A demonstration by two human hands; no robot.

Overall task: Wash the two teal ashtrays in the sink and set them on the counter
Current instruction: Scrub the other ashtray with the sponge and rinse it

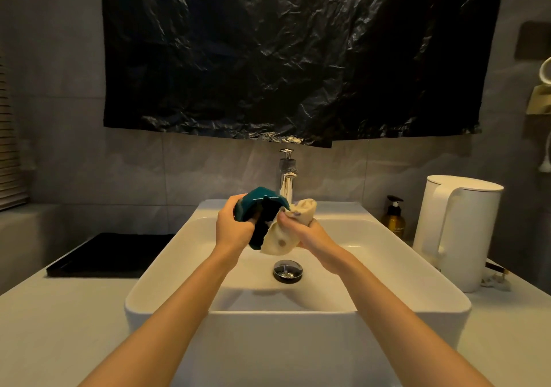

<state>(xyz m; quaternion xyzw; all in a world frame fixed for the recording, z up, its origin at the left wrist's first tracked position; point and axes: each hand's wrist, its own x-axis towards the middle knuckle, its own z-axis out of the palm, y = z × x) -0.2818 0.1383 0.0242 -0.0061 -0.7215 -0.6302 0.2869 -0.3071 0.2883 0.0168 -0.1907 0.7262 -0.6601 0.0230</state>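
Mid-wash: my left fingers (230,207) gripped a teal ashtray (257,206) over the sink (298,316), right fingers (293,227) clutched the cloth (283,239); none stood on the worktop (59,327) yet.

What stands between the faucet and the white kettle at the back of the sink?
In the head view, an amber pump bottle with a black pump top stands between the faucet and the white kettle, close beside the kettle.

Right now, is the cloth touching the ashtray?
Touching. In the head view the cloth, gripped by the right hand, presses against the ashtray held in the left hand.
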